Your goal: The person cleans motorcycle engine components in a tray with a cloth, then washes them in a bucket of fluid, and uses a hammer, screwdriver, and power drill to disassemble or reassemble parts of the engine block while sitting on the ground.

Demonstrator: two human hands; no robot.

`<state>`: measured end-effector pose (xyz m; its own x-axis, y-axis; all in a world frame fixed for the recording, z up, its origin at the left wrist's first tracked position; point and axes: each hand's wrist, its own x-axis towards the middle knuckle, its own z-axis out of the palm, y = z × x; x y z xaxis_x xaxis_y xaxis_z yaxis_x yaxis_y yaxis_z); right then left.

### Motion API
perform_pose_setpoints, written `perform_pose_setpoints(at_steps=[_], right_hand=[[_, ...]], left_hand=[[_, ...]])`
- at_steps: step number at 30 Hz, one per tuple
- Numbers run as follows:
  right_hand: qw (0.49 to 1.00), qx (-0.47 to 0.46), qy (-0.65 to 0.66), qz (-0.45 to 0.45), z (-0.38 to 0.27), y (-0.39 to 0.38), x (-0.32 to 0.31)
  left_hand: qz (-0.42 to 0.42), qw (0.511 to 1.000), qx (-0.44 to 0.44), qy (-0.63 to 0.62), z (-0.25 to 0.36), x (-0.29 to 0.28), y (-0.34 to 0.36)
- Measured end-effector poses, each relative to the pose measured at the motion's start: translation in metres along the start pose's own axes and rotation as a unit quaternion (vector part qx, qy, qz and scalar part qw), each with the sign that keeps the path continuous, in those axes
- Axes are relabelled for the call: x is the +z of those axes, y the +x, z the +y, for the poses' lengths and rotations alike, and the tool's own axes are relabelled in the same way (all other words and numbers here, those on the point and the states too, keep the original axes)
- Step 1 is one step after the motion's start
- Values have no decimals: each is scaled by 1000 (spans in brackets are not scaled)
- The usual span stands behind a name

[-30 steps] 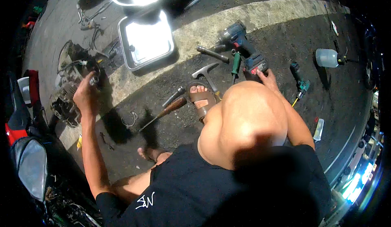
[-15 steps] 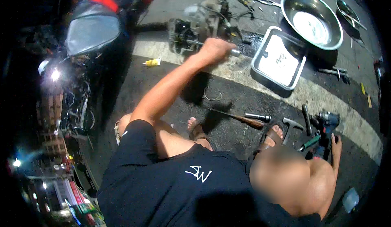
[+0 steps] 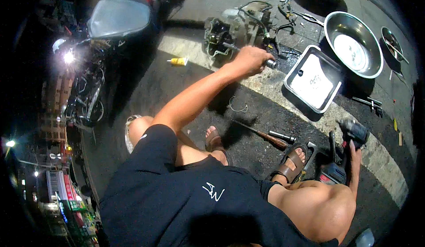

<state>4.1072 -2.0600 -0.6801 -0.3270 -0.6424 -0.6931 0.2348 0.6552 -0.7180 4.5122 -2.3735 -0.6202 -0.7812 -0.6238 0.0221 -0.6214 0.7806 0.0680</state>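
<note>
My left hand [image 3: 253, 62] is closed around a metal bar with a socket-like end [image 3: 271, 63] sticking out on its right. The bar's other end [image 3: 229, 46] reaches toward the opened engine block [image 3: 241, 30]; whether it touches cannot be told. Beside my right knee, my right hand [image 3: 354, 152] grips a dark cordless impact wrench [image 3: 354, 132], its fingers partly hidden behind the tool. The wrench's battery base [image 3: 332, 174] hangs over the hammer's place near my sandal.
A metal tray [image 3: 316, 81] and a steel basin [image 3: 354, 45] stand right of the engine. A wooden-handled screwdriver [image 3: 268, 136], a socket [image 3: 282, 136] and a hammer [image 3: 311, 152] lie by my feet. A yellow tube [image 3: 178, 61] lies left; a motorcycle [image 3: 119, 17] stands far left.
My right hand has taken hold of the impact wrench and tilted it up off its earlier spot. The left hand keeps its grip on the bar. The whole view has shifted slightly.
</note>
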Motion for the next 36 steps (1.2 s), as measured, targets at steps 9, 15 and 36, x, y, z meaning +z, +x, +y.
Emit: perform_pose_setpoints(at_steps=[9,15,36], right_hand=[[913,-334,86,-217,3,94,204],[925,-79,217,-301,-30,50,246],[869,80,271,-407,-37,47,252]], left_hand=[[7,999,-25,34,0,1,-6],[7,997,-71,22,8,-5,-7],[-6,997,-69,26,7,13,-4]])
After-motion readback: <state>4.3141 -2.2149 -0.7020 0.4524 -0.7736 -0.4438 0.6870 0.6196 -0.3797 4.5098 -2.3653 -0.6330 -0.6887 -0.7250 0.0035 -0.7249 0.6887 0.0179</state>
